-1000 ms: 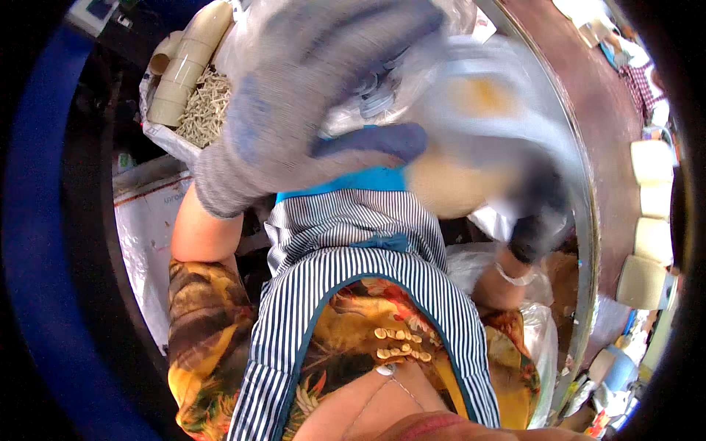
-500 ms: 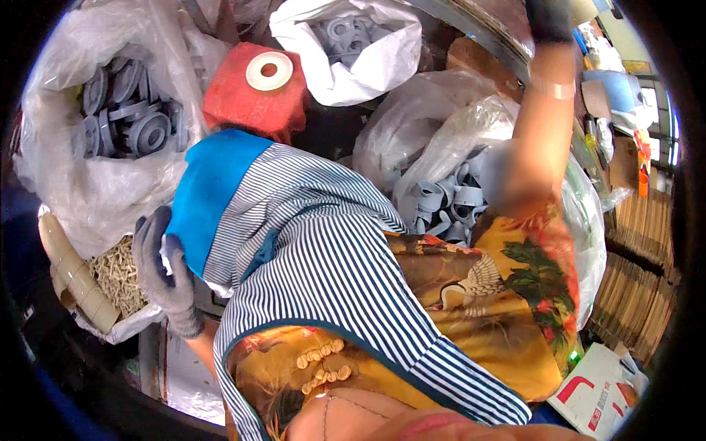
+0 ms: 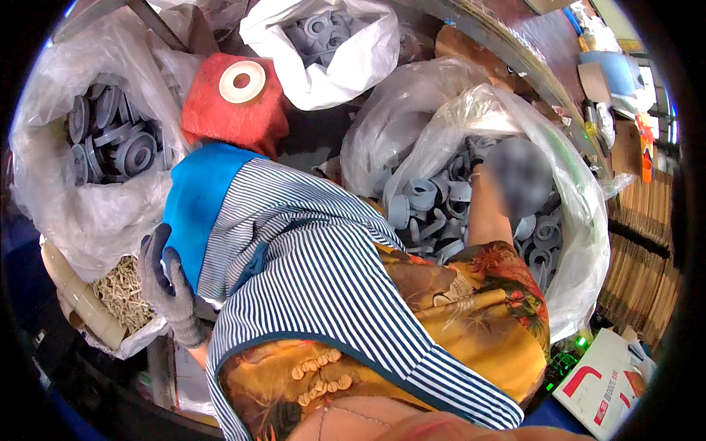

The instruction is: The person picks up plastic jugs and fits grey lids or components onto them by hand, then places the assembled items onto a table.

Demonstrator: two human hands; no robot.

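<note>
My right hand (image 3: 519,178), in a dark glove and blurred by motion, is down inside a clear plastic bag (image 3: 581,220) full of grey plastic ring-shaped parts (image 3: 430,202). The blur hides whether it holds any part. My left hand (image 3: 166,285) wears a grey glove and hangs by my left side. It holds nothing, and its fingers lie loosely against the blue edge of my striped apron (image 3: 316,250). Just left of it is a bag of small pale metal pieces (image 3: 125,294).
A big clear bag of grey discs (image 3: 110,140) stands at the left, and a white bag of grey parts (image 3: 323,37) at the top. A red cloth-covered lump with a white ring (image 3: 239,95) lies between them. Beige tubes (image 3: 73,290) are at lower left, a white and red box (image 3: 610,375) at lower right.
My left hand has dropped from in front of the camera to my left side. My right arm, raised to the upper right half a second ago, has come down into the clear bag.
</note>
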